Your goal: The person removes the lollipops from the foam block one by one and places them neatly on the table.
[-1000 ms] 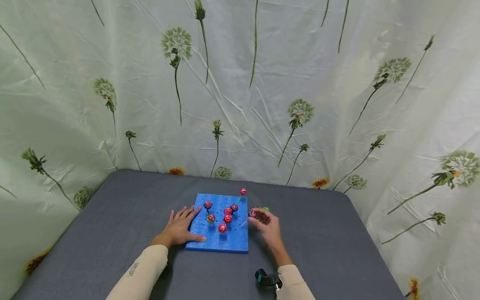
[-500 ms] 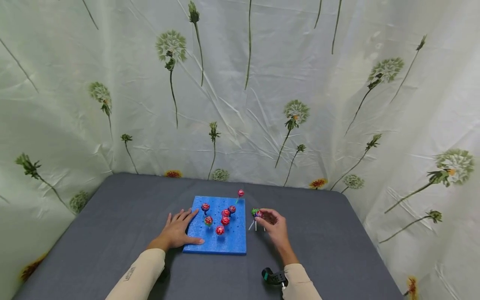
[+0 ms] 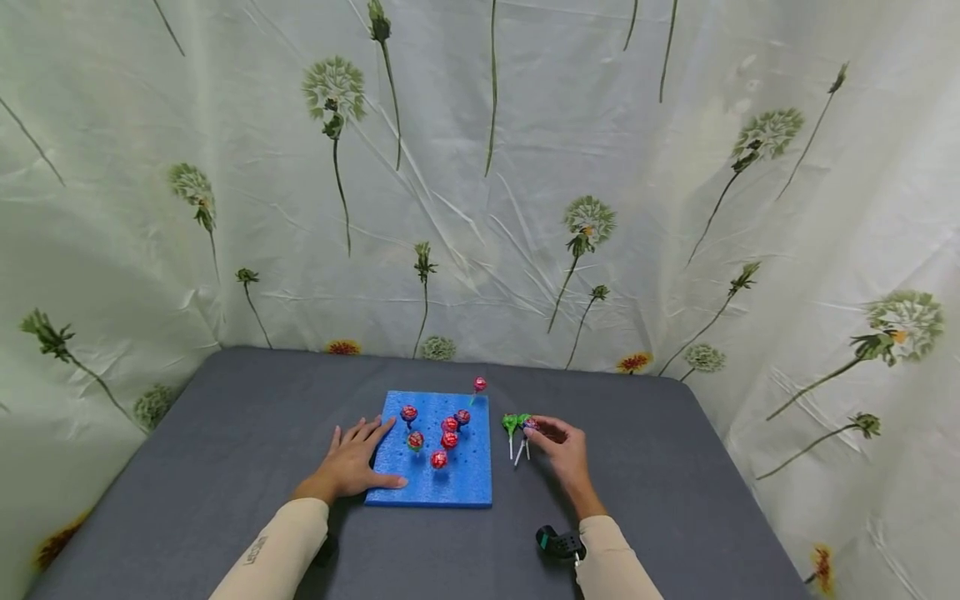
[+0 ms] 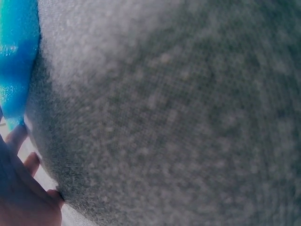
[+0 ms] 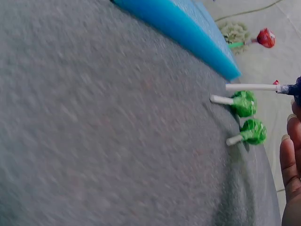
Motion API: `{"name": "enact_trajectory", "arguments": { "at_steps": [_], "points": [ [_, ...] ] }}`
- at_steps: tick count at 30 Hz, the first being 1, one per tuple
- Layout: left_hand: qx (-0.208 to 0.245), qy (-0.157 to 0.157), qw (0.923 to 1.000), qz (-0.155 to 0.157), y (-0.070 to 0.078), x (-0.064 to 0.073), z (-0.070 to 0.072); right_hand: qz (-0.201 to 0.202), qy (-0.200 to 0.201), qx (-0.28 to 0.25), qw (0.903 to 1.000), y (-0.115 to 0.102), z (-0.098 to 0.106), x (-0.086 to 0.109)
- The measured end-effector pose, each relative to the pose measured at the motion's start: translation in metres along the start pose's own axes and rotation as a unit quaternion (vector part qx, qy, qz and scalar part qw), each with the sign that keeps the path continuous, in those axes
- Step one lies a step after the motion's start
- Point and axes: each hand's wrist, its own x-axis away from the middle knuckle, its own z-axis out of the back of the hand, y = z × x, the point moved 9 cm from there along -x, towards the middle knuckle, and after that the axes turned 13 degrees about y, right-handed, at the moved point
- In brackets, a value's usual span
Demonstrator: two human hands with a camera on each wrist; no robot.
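My left hand (image 3: 352,464) rests on the left edge of a blue foam board (image 3: 468,487), fingers spread. Several red-wrapped lollipops stand upright in the board, one of them at the near side (image 3: 438,459). Just right of the board, my right hand (image 3: 567,454) pinches a purple-and-red lollipop (image 3: 530,423) by its wrapped head. Its white stick (image 5: 254,87) points down, clear of the table in the right wrist view. Close by, two green lollipops (image 5: 244,103) lie on the table. In the left wrist view only part of the left hand (image 4: 28,197) shows.
Small holes dot the board's top. A single red lollipop (image 3: 479,384) leans outward at its far right corner. The grey cloth-covered table (image 3: 637,467) ends at a flower-printed curtain (image 3: 480,208). A black wrist strap (image 3: 558,543) hangs below the right forearm.
My right hand has moved right, away from the board's edge, carrying the purple-and-red lollipop to the green ones. The left hand keeps its place on the board.
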Motion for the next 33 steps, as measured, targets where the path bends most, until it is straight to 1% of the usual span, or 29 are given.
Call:
{"name": "enact_trajectory", "arguments": {
  "at_steps": [4, 9, 14, 21, 26, 33],
  "points": [
    [0.0, -0.004, 1.0, 0.003, -0.001, -0.001, -0.002, -0.006, -0.003, 0.003, 1.0, 0.001, 0.004, -0.006],
    [0.003, -0.005, 1.0, 0.003, 0.0, -0.001, -0.002, 0.002, -0.003, 0.012, 0.9999, 0.002, 0.009, -0.016],
    [-0.001, -0.006, 1.0, 0.004, -0.001, 0.0, -0.003, -0.015, -0.006, 0.034, 0.9993, 0.009, 0.011, -0.023],
    [0.002, -0.003, 1.0, 0.001, -0.001, 0.0, -0.001, -0.008, -0.009, 0.066, 0.9977, 0.015, 0.009, -0.029],
    [0.001, -0.004, 1.0, 0.004, -0.001, 0.001, 0.0, -0.019, -0.012, 0.073, 0.9971, 0.024, 0.01, -0.032],
    [0.006, 0.007, 0.9999, -0.006, 0.001, 0.002, 0.002, -0.01, -0.023, 0.1, 0.9947, 0.034, 0.009, -0.035]
  ]
}}
